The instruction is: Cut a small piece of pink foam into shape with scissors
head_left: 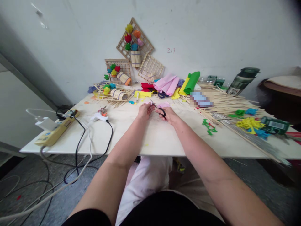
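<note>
Black-handled scissors (162,112) are in my right hand (168,116), its fingers closed round the handles. The blades point up and left, toward my left hand (145,111). That hand pinches a small piece of pink paper (148,103), partly hidden by the fingers and close to the blades. Whether the blades touch the paper I cannot tell. Just beyond the hands, another pink scrap (164,105) lies flat on the white table (162,141).
At left stand a white glue gun (100,116) and a power strip (57,128) with trailing cords. Stick lattices with paper flowers (135,40) lean at the back. Coloured paper rolls (192,82), wooden sticks (223,97), green scraps (209,127) and a dark bottle (244,80) are at right.
</note>
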`<action>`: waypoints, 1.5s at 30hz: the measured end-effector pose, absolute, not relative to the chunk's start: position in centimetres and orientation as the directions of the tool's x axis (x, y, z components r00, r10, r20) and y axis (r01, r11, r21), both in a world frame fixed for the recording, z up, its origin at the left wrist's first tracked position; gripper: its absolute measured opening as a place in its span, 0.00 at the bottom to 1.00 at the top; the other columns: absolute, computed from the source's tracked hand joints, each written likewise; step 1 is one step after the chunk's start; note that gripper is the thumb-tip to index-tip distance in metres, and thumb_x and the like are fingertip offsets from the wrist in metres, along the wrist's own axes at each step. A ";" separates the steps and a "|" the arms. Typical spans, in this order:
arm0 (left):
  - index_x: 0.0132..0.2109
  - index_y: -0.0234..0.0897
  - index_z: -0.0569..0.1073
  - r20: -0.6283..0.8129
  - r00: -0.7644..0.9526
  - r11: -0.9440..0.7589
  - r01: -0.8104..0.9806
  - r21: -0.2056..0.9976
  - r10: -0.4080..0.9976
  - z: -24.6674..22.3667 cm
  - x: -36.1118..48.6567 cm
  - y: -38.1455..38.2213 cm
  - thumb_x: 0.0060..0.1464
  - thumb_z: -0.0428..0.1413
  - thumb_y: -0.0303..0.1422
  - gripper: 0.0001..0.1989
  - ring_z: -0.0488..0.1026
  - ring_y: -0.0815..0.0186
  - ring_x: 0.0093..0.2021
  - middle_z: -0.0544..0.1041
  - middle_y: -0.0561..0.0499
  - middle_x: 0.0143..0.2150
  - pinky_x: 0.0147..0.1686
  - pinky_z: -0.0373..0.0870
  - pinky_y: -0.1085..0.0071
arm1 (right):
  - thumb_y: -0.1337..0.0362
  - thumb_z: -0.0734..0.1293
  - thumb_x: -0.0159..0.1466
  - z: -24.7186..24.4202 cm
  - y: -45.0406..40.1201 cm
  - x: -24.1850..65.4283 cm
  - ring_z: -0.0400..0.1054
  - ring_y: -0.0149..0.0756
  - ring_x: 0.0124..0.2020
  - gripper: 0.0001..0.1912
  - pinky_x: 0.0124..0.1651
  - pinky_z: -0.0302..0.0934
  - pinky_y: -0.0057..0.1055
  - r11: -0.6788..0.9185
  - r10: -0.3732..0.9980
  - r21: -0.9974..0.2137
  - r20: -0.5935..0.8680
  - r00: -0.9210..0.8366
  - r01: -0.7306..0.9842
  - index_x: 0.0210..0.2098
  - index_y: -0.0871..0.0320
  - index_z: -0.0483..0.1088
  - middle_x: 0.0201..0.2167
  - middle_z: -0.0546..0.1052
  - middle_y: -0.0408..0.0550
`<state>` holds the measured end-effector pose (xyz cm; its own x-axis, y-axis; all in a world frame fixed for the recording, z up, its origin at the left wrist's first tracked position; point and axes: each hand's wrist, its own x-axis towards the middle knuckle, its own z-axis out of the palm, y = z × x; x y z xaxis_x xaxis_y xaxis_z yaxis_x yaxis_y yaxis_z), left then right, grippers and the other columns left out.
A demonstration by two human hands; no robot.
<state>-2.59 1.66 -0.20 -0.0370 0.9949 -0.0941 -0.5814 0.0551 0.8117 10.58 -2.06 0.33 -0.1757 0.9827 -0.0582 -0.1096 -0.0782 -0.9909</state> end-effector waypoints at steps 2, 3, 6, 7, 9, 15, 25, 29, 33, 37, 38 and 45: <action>0.32 0.30 0.71 -0.099 -0.043 0.056 -0.577 0.815 0.994 -0.2 -2.6 1.7 0.52 0.55 0.22 0.02 0.73 0.71 0.26 0.76 0.48 0.28 0.35 0.70 0.73 | 0.62 0.73 0.54 0.3 -2.1 10.6 0.53 0.18 0.13 0.12 0.11 0.44 0.17 -0.079 0.983 -0.991 -0.060 -0.172 -0.109 0.26 0.64 0.70 0.18 0.67 0.41; 0.33 0.30 0.71 -0.100 -0.044 0.056 -0.575 0.816 0.994 -0.2 -2.6 1.7 0.51 0.55 0.22 0.01 0.73 0.71 0.26 0.76 0.48 0.27 0.35 0.71 0.73 | 0.62 0.73 0.54 0.3 -2.1 10.6 0.53 0.18 0.13 0.12 0.11 0.44 0.17 -0.081 0.984 -0.991 -0.061 -0.170 -0.111 0.26 0.64 0.70 0.17 0.67 0.40; 0.33 0.29 0.71 -0.099 -0.037 0.062 -0.560 0.826 0.994 -0.3 -2.5 1.7 0.52 0.55 0.22 0.02 0.73 0.72 0.26 0.76 0.48 0.27 0.36 0.71 0.73 | 0.61 0.74 0.54 0.1 -2.0 10.7 0.54 0.19 0.13 0.13 0.12 0.44 0.17 -0.087 0.983 -0.990 -0.066 -0.174 -0.113 0.27 0.64 0.70 0.16 0.66 0.40; 0.33 0.29 0.71 -0.099 -0.034 0.064 -0.555 0.829 0.995 -0.3 -2.5 1.8 0.53 0.54 0.22 0.02 0.73 0.72 0.26 0.76 0.47 0.27 0.36 0.71 0.72 | 0.60 0.74 0.53 0.1 -1.9 10.8 0.54 0.19 0.13 0.13 0.12 0.44 0.17 -0.090 0.981 -0.990 -0.070 -0.179 -0.109 0.28 0.63 0.71 0.16 0.66 0.39; 0.32 0.29 0.71 -0.096 -0.028 0.065 -0.549 0.833 0.995 -0.4 -2.6 1.8 0.54 0.53 0.22 0.04 0.73 0.71 0.26 0.76 0.47 0.27 0.36 0.72 0.72 | 0.58 0.74 0.53 -0.1 -1.8 11.0 0.53 0.20 0.12 0.14 0.12 0.43 0.18 -0.096 0.980 -0.991 -0.078 -0.184 -0.094 0.29 0.63 0.71 0.16 0.66 0.39; 0.31 0.30 0.70 -0.081 0.021 0.080 -0.535 0.841 0.996 -0.5 -2.6 1.8 0.53 0.54 0.21 0.04 0.74 0.71 0.26 0.75 0.49 0.25 0.33 0.72 0.74 | 0.56 0.75 0.52 -0.4 -1.6 11.3 0.53 0.20 0.12 0.16 0.12 0.45 0.18 -0.099 0.980 -0.990 -0.080 -0.183 -0.096 0.29 0.62 0.71 0.15 0.66 0.40; 0.32 0.30 0.71 -0.094 0.039 0.100 -0.546 0.832 0.995 -0.4 -2.7 1.8 0.53 0.54 0.21 0.03 0.74 0.70 0.27 0.76 0.47 0.26 0.34 0.72 0.73 | 0.59 0.76 0.50 0.5 -2.2 10.9 0.55 0.18 0.14 0.16 0.10 0.45 0.17 -0.090 0.985 -0.985 -0.065 -0.159 -0.150 0.26 0.64 0.69 0.21 0.69 0.42; 0.30 0.30 0.70 -0.106 0.031 0.105 -0.555 0.825 0.994 -0.2 -2.7 1.7 0.51 0.56 0.21 0.03 0.74 0.70 0.26 0.75 0.48 0.25 0.33 0.72 0.74 | 0.59 0.76 0.50 0.4 -2.0 10.9 0.54 0.18 0.14 0.16 0.10 0.45 0.16 -0.093 0.984 -0.985 -0.068 -0.164 -0.145 0.26 0.64 0.69 0.20 0.68 0.41; 0.30 0.30 0.71 -0.131 0.039 0.131 -0.550 0.825 0.991 0.2 -2.7 1.4 0.52 0.56 0.22 0.04 0.72 0.72 0.23 0.74 0.49 0.23 0.30 0.71 0.75 | 0.58 0.76 0.50 0.1 -1.7 11.0 0.54 0.19 0.14 0.17 0.10 0.45 0.17 -0.085 0.985 -0.988 -0.064 -0.158 -0.130 0.27 0.64 0.70 0.19 0.67 0.41; 0.30 0.29 0.70 -0.132 0.041 0.132 -0.564 0.815 0.990 0.2 -2.6 1.2 0.54 0.54 0.21 0.05 0.71 0.73 0.22 0.74 0.49 0.23 0.29 0.71 0.76 | 0.56 0.75 0.51 -0.2 -1.5 11.2 0.53 0.19 0.12 0.17 0.11 0.44 0.17 -0.080 0.985 -0.990 -0.062 -0.159 -0.112 0.26 0.64 0.69 0.15 0.64 0.38; 0.30 0.30 0.70 -0.127 0.033 0.123 -0.573 0.811 0.991 0.2 -2.6 1.3 0.53 0.54 0.20 0.05 0.71 0.72 0.23 0.74 0.49 0.22 0.30 0.72 0.75 | 0.55 0.75 0.51 -0.2 -1.5 11.2 0.52 0.19 0.12 0.18 0.11 0.44 0.17 -0.078 0.985 -0.991 -0.060 -0.161 -0.112 0.26 0.63 0.69 0.14 0.64 0.38; 0.29 0.29 0.70 -0.108 -0.011 0.080 -0.603 0.794 0.994 -0.3 -2.6 1.7 0.53 0.53 0.20 0.07 0.72 0.72 0.24 0.73 0.49 0.23 0.33 0.71 0.75 | 0.57 0.75 0.52 0.1 -1.8 10.9 0.53 0.19 0.13 0.17 0.11 0.44 0.17 -0.086 0.986 -0.989 -0.067 -0.155 -0.121 0.26 0.64 0.69 0.14 0.63 0.38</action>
<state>-2.57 1.68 -0.25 -0.0107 0.9941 -0.1084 -0.6027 0.0801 0.7939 10.88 -1.81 0.10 -0.1549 0.9857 -0.0671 -0.1212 -0.0863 -0.9889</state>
